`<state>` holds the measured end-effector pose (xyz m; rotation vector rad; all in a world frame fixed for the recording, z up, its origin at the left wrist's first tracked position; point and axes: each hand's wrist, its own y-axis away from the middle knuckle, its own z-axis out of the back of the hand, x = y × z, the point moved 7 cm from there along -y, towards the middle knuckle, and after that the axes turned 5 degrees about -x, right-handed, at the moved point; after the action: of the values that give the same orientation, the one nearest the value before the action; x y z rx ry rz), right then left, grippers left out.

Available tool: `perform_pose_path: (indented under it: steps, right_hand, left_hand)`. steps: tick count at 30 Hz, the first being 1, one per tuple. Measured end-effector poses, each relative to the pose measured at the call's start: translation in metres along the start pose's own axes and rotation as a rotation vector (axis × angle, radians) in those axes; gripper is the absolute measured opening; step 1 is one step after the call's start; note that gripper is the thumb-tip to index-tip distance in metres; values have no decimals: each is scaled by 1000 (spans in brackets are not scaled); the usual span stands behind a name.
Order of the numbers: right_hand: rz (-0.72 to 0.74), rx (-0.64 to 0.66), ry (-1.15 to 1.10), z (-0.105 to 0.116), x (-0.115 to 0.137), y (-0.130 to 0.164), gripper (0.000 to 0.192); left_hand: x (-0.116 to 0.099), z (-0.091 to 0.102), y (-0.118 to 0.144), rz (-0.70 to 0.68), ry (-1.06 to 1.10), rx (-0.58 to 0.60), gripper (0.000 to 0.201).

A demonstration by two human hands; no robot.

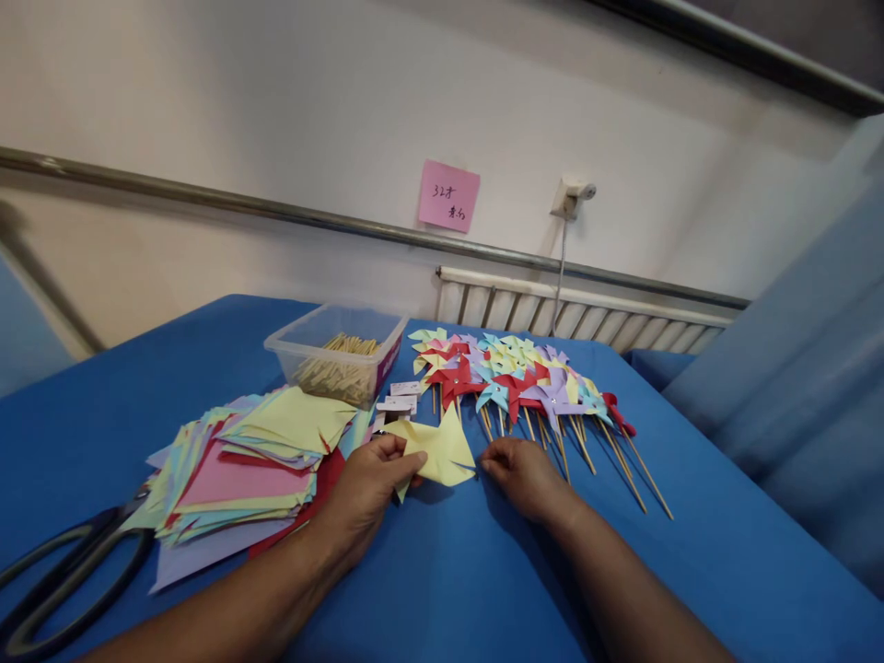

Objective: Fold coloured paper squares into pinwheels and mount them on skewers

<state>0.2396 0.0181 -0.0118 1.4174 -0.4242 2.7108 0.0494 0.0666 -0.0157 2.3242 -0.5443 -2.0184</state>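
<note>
Blue-covered table (483, 589) up close, black scissors (62, 575) at near left, left hand (366, 488) pinching yellow paper square (438, 451) by its edge, right hand (525, 474) just beside it, fingers curled onto the cloth, paper stack (241, 460) left, finished pinwheels (517, 382) and stick tub (338, 354) farther back.

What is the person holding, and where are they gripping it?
The left hand pinches a yellow paper square at its left edge. The right hand rests on the table beside it, holding nothing.
</note>
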Motion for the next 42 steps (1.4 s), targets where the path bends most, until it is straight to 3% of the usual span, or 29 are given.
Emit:
perform_pose_path:
  steps: [3, 5, 9, 15, 23, 36, 42]
  right_hand:
    - [-54, -29, -335, 3, 3, -3, 20]
    - [-30, 28, -550, 2, 11, -3, 33]
    - [-1, 184, -704, -2, 27, 2, 32]
    - [1, 214, -715, -10, 40, 10, 12]
    - [-82, 256, -736, -30, 31, 14, 22]
    - [-48, 164, -709, -23, 29, 8, 19]
    - [16, 168, -511, -24, 31, 12, 17]
  left_hand:
    - [3, -3, 1, 33, 63, 47, 17]
    - [4, -6, 4, 63, 102, 90, 17]
    - [5, -11, 9, 91, 124, 162, 16]
    - [5, -12, 9, 47, 38, 141, 15]
    - [10, -14, 10, 55, -19, 135, 18]
    - [5, -17, 15, 24, -112, 130, 13]
    - [5, -15, 16, -27, -189, 97, 19]
